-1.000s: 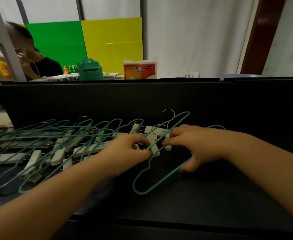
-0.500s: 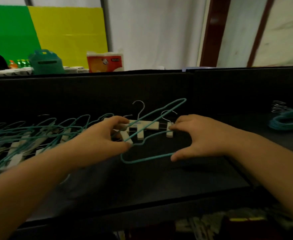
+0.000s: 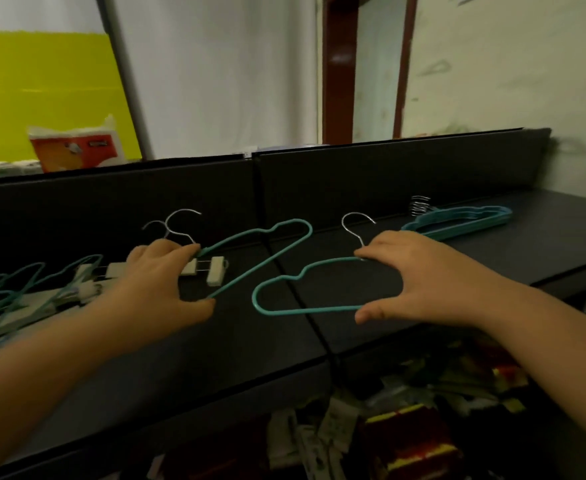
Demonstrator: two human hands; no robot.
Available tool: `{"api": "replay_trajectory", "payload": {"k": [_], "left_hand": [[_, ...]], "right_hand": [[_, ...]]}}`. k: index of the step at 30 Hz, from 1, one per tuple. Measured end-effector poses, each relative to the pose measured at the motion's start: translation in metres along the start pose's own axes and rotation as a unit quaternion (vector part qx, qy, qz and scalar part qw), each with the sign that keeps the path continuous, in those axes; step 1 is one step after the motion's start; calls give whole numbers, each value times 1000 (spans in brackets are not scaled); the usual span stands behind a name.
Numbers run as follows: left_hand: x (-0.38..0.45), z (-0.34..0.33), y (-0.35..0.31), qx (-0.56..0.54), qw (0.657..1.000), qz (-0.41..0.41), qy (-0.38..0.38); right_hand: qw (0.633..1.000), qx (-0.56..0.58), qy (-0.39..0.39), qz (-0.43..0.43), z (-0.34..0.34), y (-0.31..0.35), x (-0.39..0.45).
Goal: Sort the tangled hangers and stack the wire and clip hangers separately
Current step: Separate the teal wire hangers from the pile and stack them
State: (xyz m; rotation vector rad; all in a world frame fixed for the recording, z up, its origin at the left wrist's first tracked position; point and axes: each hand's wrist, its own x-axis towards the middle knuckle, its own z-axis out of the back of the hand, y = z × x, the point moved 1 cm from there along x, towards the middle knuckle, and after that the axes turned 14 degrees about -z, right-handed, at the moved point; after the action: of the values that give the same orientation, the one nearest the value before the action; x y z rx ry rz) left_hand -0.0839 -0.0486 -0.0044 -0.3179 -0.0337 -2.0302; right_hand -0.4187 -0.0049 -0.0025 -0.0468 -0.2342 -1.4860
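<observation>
Right hand (image 3: 419, 278) is pinching a teal wire hanger (image 3: 298, 292) between fingertips at the hook base and thumb on the bottom bar, long axis running left-right over the table (image 3: 544, 244). The wire hanger stack (image 3: 457, 221) sits further right and back, nearer this hand. Left hand (image 3: 160, 282) grips a 2nd teal hanger (image 3: 263, 251) beside a clip hanger (image 3: 212, 270), with the tangled pile (image 3: 25, 292) off to the left.
</observation>
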Motion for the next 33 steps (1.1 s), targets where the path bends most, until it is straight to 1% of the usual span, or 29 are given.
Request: {"api": "replay_trajectory", "payload": {"k": [4, 10, 14, 19, 26, 29, 33], "left_hand": [[30, -20, -62, 5, 1000, -5, -11], [78, -50, -159, -2, 1000, -1, -13], [110, -65, -212, -41, 999, -13, -9], [156, -80, -251, -47, 998, -49, -8], [226, -95, -270, -74, 990, -118, -18], [259, -100, -280, -85, 987, -132, -16], [302, -110, -302, -94, 978, -184, 12]], "right_hand": [[1000, 17, 3, -23, 7, -76, -20], [998, 50, -25, -38, 20, -186, -32], [997, 66, -28, -32, 29, -239, -29], [997, 54, -35, -30, 36, -283, -6], [997, 49, -44, -31, 29, -316, 46], [997, 57, -48, -35, 29, -328, 65], [995, 65, -58, -39, 30, -350, 89]]}}
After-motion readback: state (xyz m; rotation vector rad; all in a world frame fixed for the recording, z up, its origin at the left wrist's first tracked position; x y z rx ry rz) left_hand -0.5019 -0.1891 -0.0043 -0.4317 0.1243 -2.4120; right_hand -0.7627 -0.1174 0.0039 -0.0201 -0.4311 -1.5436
